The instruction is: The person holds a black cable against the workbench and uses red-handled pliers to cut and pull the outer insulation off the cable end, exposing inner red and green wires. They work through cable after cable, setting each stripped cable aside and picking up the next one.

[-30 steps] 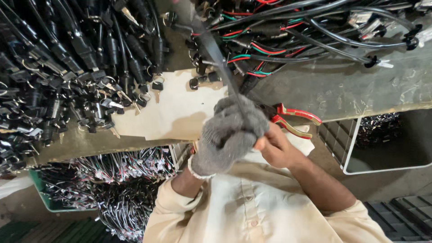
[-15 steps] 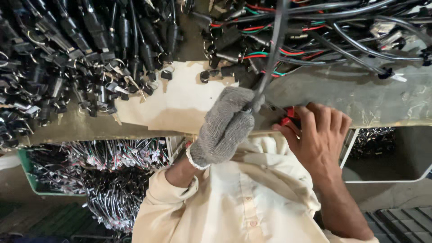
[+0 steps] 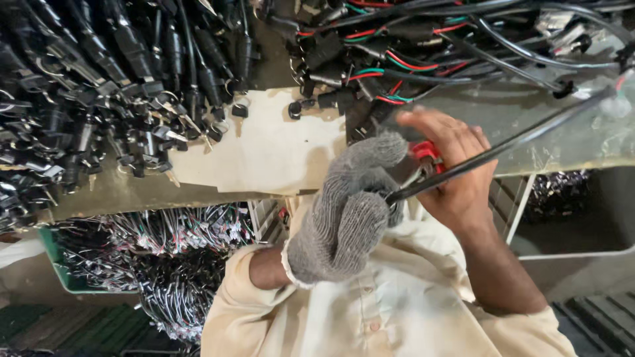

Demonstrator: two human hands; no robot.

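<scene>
Fingers (image 3: 370,198) of the gloved left hand (image 3: 347,218) are curled tight round a black cable (image 3: 503,145), which runs up and right from the fist across the workbench (image 3: 529,119). Bare right hand (image 3: 453,175) sits right behind the cable, touching it, fingers wrapped round a red-handled cutter (image 3: 426,153). Left of the fist lies a pale cardboard sheet (image 3: 264,149). Beyond it, a heap of black plugs (image 3: 99,79). Below the bench, a green crate (image 3: 56,264) of wire harnesses.

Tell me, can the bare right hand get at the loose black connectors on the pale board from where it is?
Probably yes. The right hand lies at the bench edge close to the black connectors, with bare pale board between. But it grips a red-handled tool, and the gloved left hand holds a black cable across it.
</scene>
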